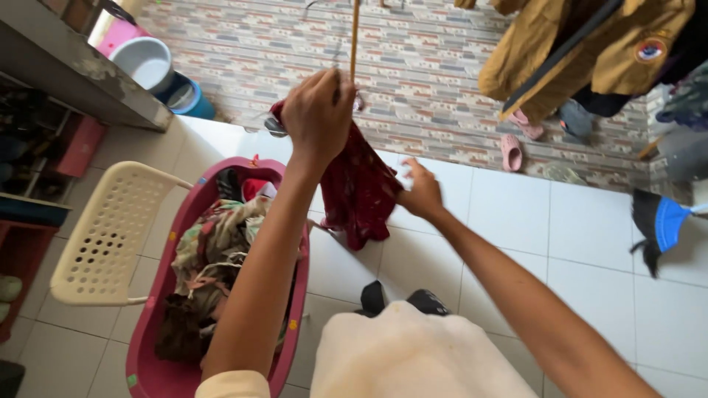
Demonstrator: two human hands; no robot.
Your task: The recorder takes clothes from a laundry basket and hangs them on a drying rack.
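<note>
My left hand (318, 114) is raised and closed on the top of a dark red garment (359, 188) that hangs down from it, next to a thin wooden stick (355, 37). My right hand (422, 193) touches the garment's right edge lower down, fingers spread. Below my left arm stands a maroon laundry basket (151, 368) filled with crumpled mixed clothes (214, 250).
A cream perforated plastic chair (107, 236) stands left of the basket. Basins (144, 60) sit at the upper left by a grey counter (66, 63). Brown garments (582, 51) hang at the upper right, pink slippers (511, 151) lie below them. A blue and black object (660, 225) lies at right.
</note>
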